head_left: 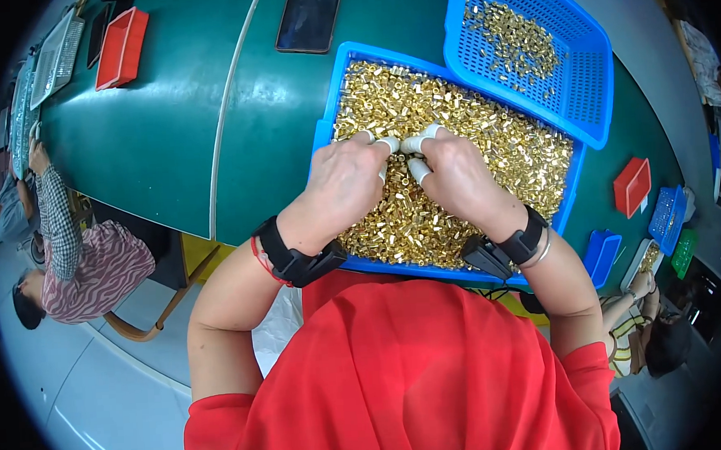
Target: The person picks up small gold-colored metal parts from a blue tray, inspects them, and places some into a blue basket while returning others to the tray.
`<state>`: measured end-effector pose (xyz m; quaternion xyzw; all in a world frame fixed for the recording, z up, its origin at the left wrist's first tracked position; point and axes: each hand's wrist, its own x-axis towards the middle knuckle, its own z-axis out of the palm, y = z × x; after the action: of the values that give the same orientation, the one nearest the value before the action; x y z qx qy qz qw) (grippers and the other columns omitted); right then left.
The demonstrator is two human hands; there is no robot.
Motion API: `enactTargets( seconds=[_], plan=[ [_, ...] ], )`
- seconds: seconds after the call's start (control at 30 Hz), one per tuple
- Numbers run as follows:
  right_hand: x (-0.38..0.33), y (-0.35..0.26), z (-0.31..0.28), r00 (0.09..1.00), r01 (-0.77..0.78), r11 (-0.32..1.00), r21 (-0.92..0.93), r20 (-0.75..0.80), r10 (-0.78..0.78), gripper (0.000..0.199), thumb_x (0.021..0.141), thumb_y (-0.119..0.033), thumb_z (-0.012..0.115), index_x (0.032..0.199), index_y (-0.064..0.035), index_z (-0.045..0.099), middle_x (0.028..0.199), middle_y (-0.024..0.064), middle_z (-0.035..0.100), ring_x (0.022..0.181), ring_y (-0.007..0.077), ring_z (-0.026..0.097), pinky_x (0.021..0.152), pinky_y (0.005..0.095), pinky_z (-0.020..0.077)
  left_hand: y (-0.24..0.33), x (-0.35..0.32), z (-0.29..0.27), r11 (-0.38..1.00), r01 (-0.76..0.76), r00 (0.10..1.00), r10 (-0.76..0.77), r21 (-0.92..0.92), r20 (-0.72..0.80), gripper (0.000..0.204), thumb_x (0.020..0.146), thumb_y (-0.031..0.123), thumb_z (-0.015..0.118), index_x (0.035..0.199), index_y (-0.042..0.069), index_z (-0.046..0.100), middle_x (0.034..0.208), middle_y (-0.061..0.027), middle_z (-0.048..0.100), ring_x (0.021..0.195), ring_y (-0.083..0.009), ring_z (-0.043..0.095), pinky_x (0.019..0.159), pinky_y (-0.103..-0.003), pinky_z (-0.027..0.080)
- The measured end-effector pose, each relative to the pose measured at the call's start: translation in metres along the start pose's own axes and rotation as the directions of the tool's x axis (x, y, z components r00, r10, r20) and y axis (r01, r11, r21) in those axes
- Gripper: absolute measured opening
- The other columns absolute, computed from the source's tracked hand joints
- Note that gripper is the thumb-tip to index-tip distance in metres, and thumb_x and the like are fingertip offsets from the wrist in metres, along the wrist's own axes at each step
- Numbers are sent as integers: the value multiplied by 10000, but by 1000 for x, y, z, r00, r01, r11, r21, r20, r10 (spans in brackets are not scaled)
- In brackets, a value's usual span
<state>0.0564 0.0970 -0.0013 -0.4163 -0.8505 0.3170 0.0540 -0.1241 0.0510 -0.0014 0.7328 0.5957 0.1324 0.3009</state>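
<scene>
Handling brass-coloured fittings, left hand and right hand, grips impossible to tell; blue tray full, far-edge basket sparsely filled.

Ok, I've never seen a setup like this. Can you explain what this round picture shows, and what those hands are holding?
No machine here: these are a person's own left hand and right hand, seen from above by a camera worn on the head. Its fisheye lens bends straight edges. White finger covers show on both hands. Both work over a blue tray full of small gold-coloured pieces; whether the fingers pinch any is too small to tell. On the green table, a blue basket with fewer pieces sits at the tray's upper right, and a phone lies farther off.
</scene>
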Motion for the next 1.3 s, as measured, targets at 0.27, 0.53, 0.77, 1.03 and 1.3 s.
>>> enactTargets(
  seconds=[0.27,0.53,0.77,1.03,1.3],
  plan=[
    [19,3,2,996,-2,999,-44,88,6,116,743,-88,685,836,-24,660,742,162,598,698,353,609,642,439,498,-19,17,-8,994,-96,993,92,51,79,207,656,-24,589,855,12,632,753,-166,615,718,-354,620,623,-471,483],
    [20,6,16,998,-1,1000,-5,55,1,145,725,-162,701,767,-32,653,708,136,595,645,332,608,596,437,495,-34,24,0,987,-162,978,159,12,137,143,669,-18,586,801,7,634,664,-183,604,643,-378,604,586,-478,473],
    [16,1,18,998,-52,998,26,-28,52,163,725,-185,691,769,-35,648,683,135,601,610,333,606,580,435,499,-32,20,6,996,-45,994,52,-71,92,102,691,-5,588,788,2,621,654,-199,595,626,-379,601,566,-475,468],
    [14,-3,-37,999,-4,976,-217,-43,-6,157,725,-154,673,823,-35,649,661,148,604,598,329,608,575,427,500,3,47,-32,957,-288,954,282,47,103,63,686,13,580,738,2,613,675,-213,615,693,-401,625,632,-485,495],
    [20,29,-110,768,-212,977,18,-615,179,186,810,-145,676,947,-21,659,796,123,680,656,166,636,599,305,497,64,112,-37,923,-345,910,284,-169,-302,80,725,47,610,748,-30,620,749,-244,617,723,-421,619,650,-478,498]
  ],
)
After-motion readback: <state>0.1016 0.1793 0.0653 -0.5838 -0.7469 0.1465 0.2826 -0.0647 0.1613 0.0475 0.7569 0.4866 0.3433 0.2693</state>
